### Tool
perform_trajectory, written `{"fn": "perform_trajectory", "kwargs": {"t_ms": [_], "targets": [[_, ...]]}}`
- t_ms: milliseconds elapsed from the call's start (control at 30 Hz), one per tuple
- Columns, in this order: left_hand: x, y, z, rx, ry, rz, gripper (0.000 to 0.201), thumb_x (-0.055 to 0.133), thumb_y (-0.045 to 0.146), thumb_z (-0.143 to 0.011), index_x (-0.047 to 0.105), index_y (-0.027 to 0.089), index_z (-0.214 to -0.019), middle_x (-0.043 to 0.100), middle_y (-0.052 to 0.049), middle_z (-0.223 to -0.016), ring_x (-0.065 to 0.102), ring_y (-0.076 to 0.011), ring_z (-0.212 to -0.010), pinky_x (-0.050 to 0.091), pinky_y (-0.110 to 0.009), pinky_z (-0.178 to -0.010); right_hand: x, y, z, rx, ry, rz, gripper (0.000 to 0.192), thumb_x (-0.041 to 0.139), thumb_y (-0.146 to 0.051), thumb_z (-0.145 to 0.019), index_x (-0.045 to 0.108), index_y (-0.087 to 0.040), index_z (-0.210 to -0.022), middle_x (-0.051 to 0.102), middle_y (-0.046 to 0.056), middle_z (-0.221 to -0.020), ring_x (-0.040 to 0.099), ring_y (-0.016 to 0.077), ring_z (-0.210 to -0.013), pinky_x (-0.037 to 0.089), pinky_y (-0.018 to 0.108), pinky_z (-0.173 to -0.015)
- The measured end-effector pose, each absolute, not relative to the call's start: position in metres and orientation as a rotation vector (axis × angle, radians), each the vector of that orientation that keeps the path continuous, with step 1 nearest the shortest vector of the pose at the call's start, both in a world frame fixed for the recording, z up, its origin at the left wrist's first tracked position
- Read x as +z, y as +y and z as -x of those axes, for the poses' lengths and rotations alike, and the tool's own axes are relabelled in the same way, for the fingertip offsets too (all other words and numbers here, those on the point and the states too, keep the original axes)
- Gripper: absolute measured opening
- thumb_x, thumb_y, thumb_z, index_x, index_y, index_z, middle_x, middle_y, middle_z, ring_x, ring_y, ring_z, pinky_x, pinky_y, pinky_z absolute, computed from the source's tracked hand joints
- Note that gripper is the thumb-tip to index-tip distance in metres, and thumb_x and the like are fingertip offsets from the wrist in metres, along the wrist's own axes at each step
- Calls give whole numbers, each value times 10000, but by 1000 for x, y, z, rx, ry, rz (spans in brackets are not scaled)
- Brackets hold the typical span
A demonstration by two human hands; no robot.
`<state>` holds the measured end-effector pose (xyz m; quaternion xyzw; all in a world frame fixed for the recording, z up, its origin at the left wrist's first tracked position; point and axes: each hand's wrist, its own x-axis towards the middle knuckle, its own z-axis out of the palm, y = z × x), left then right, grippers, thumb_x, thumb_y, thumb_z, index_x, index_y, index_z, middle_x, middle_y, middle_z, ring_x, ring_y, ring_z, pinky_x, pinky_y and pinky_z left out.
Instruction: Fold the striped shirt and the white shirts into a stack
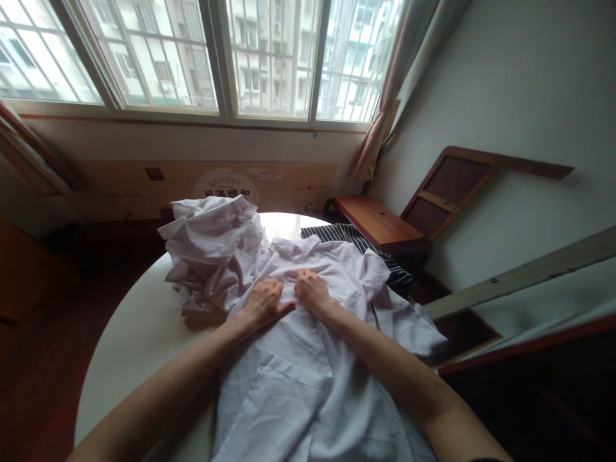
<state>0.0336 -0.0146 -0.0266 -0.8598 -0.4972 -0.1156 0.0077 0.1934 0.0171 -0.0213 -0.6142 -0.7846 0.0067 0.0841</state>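
Observation:
A white collared coat (pixel 289 391) lies spread over the round table, its collar toward the far side and its lower part toward me. My left hand (pixel 264 301) rests on the upper front of the coat, its fingers curled on the cloth and its thumb pointing right. Close beside it, my right hand (pixel 312 292) has its fingers bent down, pinching the fabric near the front opening. Whatever lies under the fingertips is hidden. To the left of the coat, a heap of crumpled white clothes (pixel 206 237) touches its edge.
The white round table (pixel 125 346) carries the clothes. Black striped cloth (pixel 353 237) hangs over its far right edge. Beyond stand a wooden chair (pixel 380 221) and a barred window (pixel 269 58) with curtains (pixel 373 144). A wooden beam (pixel 529 276) slants along the right side.

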Motion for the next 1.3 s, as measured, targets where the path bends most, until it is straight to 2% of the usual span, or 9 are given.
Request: {"fn": "perform_trajectory", "kwargs": {"t_ms": [133,267,333,500,700,833,967,1100,1300], "targets": [[-20,-5,-21,-294,-1574,2699,480,495,618,-808,609,156,-876,618,-124,-978,558,-272,-927,382,-380,-839,-19,29,-209,437,-1945,1717,169,449,-138,-821,595,-127,-906,675,121,-918,634,204,-818,475,298,-730],[-3,13,-10,-186,-1650,2816,425,611,585,-726,618,173,-834,631,-97,-958,557,-275,-939,387,-367,-830,-17,33,-229,1103,-1336,1491,185,564,-124,-663,599,-147,-843,661,27,-755,595,128,-605,459,219,-542],[5,21,-11,-124,-1727,2939,372,671,522,-680,628,181,-822,644,-68,-902,577,-250,-868,409,-326,-761,-20,32,-235,1263,-1183,1411,252,592,-104,-577,608,-148,-824,640,-1,-692,556,105,-533,432,202,-489],[3,24,-46,-448,-1928,2881,256,623,377,-761,646,167,-905,667,-65,-903,604,-208,-825,423,-277,-711,-29,26,-235,1179,-1199,1445,189,635,-207,-565,631,-144,-742,606,-9,-609,519,107,-499,415,220,-486],[-15,12,-82,-568,-2198,2558,163,543,289,-809,660,191,-868,686,-88,-929,632,-228,-838,436,-296,-705,-27,21,-227,611,-1553,1598,124,650,-298,-643,648,-173,-647,622,9,-589,562,154,-577,398,249,-564],[-18,11,-82,-614,-2251,2546,152,537,273,-813,667,194,-811,695,-84,-853,636,-228,-807,429,-299,-701,-31,19,-224,776,-1498,1457,310,523,-392,-761,642,-161,-592,603,17,-559,522,136,-535,376,246,-526],[-19,10,-77,-791,-2257,2530,182,540,323,-836,658,184,-826,690,-77,-838,620,-199,-779,411,-277,-689,-31,14,-220,1105,-1255,1319,249,644,-382,-639,672,-140,-690,625,12,-596,517,121,-530,399,233,-512],[-18,11,-72,-936,-2251,2544,198,533,328,-845,655,176,-807,683,-68,-800,600,-183,-730,396,-271,-665,-23,8,-212,1110,-1125,1315,239,676,-351,-596,658,-131,-688,606,3,-581,493,100,-502,385,218,-473],[-17,22,-64,-1109,-2248,2629,158,567,260,-800,661,147,-741,661,-48,-722,575,-157,-670,381,-254,-631,-17,2,-201,1056,-1132,1306,252,671,-248,-574,663,-130,-797,666,40,-720,591,147,-607,441,229,-502]]}}
